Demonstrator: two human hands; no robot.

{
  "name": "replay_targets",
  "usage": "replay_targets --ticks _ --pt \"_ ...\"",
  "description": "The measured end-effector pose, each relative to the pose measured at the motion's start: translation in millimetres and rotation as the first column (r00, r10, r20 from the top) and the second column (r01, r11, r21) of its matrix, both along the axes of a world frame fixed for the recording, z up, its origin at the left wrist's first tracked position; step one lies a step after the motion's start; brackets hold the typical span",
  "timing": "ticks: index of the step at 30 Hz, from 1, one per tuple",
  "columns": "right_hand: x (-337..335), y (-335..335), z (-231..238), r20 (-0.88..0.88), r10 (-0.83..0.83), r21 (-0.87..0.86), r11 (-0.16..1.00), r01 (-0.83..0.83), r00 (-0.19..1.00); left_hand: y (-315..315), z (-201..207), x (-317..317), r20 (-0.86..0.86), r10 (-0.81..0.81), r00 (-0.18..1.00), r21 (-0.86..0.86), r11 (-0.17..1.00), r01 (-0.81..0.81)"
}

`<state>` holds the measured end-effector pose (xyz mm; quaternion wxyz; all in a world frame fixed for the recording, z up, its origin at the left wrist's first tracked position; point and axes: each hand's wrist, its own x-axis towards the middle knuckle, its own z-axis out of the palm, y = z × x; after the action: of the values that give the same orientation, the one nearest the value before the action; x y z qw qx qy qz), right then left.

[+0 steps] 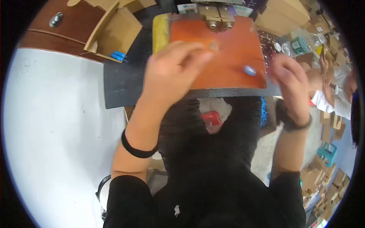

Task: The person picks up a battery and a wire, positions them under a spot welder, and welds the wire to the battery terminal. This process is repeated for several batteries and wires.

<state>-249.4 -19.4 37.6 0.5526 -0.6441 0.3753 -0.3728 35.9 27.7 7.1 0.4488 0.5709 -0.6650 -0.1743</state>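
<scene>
My left hand (173, 68) is over the left part of an orange board (228, 53), thumb and forefinger drawn together. Close to its fingertips shows a small pale blur (213, 46), too smeared to name. Off the board's right edge is my right hand (292, 81), its fingers curled and blurred by motion; whatever they hold is hidden. A small shiny blue piece (249, 70) lies on the board near its right front corner. Behind the board stands a machine (218, 15) with two round metal parts facing me.
An open cardboard box (116, 32) with blue pieces (118, 56) in it sits at the left. Many small dark reddish bits (268, 40) lie right of the board. Beyond them are a clear plastic bottle (304, 45) and cardboard boxes (283, 17). Another person (334, 81) is at far right.
</scene>
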Motion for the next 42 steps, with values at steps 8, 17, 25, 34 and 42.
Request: replay_targets --ticks 8,17,25,34,42 --pt "-150 58 -60 -0.373 -0.266 0.08 0.945 0.317 0.889 -50 -4 137 0.97 -0.056 0.238 0.166 0.865 -0.474" --pt "-202 75 -197 -0.768 -0.411 -0.129 0.851 0.509 0.492 -74 -48 184 0.953 -0.303 0.007 0.254 0.784 -0.567" --pt "-129 33 -126 -0.5 -0.598 -0.394 0.801 0.451 0.626 -54 21 128 0.888 0.082 0.452 0.16 0.868 -0.471" --pt "-61 -44 -114 -0.603 -0.551 -0.536 0.816 0.218 0.577 -4 31 13 0.386 -0.103 0.917 0.174 0.984 0.038" --pt "-61 13 -40 0.238 -0.488 -0.347 0.765 0.543 0.84 -13 25 -4 0.278 -0.107 0.954 0.23 0.972 0.042"
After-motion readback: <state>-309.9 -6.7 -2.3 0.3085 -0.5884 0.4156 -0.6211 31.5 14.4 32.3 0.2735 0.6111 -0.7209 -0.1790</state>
